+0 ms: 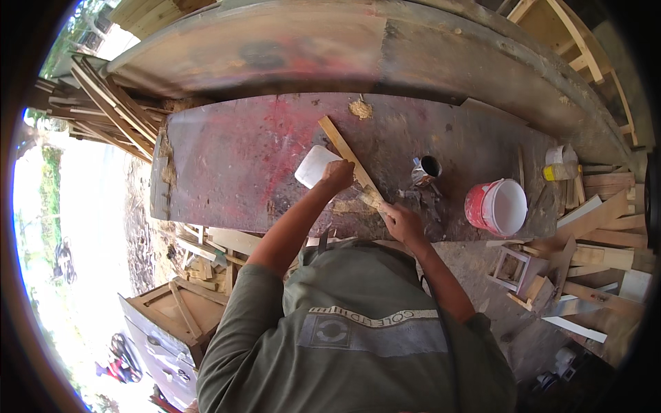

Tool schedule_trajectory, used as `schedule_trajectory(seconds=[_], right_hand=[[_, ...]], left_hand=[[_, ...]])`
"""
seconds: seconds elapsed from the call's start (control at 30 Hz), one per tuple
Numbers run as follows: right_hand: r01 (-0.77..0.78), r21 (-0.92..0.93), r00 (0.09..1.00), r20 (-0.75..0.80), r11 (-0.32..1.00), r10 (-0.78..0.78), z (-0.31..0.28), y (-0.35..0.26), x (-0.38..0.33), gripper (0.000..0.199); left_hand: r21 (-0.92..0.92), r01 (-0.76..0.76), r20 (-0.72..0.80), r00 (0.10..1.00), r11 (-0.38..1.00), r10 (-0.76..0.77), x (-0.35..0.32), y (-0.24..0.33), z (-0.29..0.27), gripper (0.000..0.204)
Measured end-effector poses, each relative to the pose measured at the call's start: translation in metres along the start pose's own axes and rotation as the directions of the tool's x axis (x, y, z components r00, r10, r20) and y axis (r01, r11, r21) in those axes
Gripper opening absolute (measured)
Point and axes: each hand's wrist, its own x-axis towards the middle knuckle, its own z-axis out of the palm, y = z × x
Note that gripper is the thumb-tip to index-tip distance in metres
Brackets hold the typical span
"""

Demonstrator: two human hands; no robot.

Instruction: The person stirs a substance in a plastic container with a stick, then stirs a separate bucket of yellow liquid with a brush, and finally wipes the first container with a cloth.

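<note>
While the left hand [337,175] is closed on a white container [314,166], the right hand [404,224] grips a brush-like tool [372,199], wooden strip [340,142] between them, red bucket [480,206] right of both.

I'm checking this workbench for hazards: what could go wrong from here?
1. The dark mug stands near the right hand; a sideways swing might knock it over.
2. The far end of the wooden strip points toward a yellowish crumbly heap; pushed forward, it could scatter it.
3. The open red bucket stands near the table's near edge; a bump might send it off.
</note>
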Motion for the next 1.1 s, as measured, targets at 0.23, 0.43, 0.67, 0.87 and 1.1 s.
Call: schedule_trajectory(seconds=[0.23,0.43,0.67,0.87,1.1], right_hand=[[0.194,-0.092,0.981,0.036,0.977,-0.191,0.004,0.032,0.035,0.037],[0.394,-0.15,0.918,0.098,0.907,-0.383,-0.008,0.039,0.079,0.031],[0.595,-0.259,0.803,0.212,0.76,-0.557,0.013,0.038,0.115,0.026],[0.621,-0.357,0.783,0.314,0.698,-0.537,0.03,0.014,0.119,0.021],[0.655,-0.254,0.755,0.256,0.712,-0.604,0.049,0.01,0.129,0.017]], left_hand=[[0.038,0.224,-0.248,0.946,0.974,-0.208,-0.081,-0.009,-0.043,0.083],[0.039,0.426,-0.01,0.905,0.904,-0.426,-0.111,0.007,0.002,0.096],[0.011,0.467,-0.09,0.881,0.884,-0.464,-0.118,0.005,0.009,0.088],[0.012,0.432,-0.188,0.886,0.902,-0.423,-0.122,-0.002,0.017,0.085],[-0.06,0.358,-0.223,0.905,0.932,-0.362,-0.116,-0.02,0.032,0.083]])
